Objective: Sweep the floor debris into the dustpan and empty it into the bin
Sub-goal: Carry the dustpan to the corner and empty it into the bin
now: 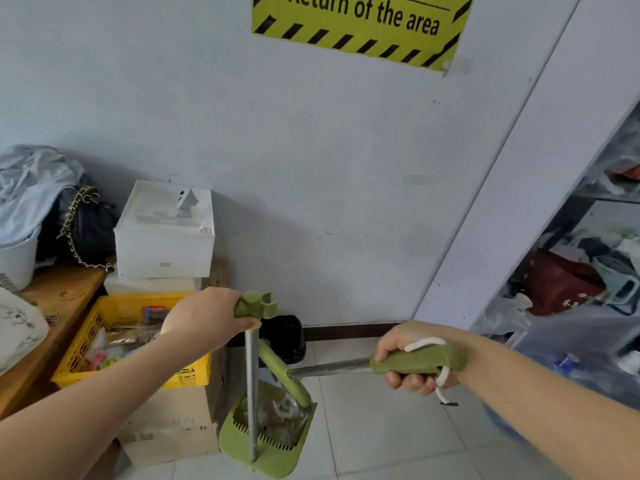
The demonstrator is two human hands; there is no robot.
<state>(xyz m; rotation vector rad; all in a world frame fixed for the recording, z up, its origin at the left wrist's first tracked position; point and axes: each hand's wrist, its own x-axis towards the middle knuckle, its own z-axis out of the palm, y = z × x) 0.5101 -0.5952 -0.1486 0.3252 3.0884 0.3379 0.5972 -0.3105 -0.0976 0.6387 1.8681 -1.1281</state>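
My left hand (207, 318) grips the green top handle of the dustpan's metal pole (251, 393). The green dustpan (266, 459) stands on the tiled floor below, with comb teeth along its edge and plastic wrappers and debris (280, 414) inside. My right hand (408, 367) grips the green handle of the broom (419, 362), which carries a white hanging loop. The broom's metal shaft (329, 369) runs left to a green neck that dips into the dustpan. A black bin (285, 336) stands against the wall just behind the dustpan.
A yellow crate (83, 344) of packets sits on cardboard boxes (173, 424) at the left, beside a wooden table (52, 299). White boxes (164, 237) and a black bag (83, 223) lie behind. A cluttered shelf (588, 278) stands at the right. The white wall carries a yellow sign (360, 26).
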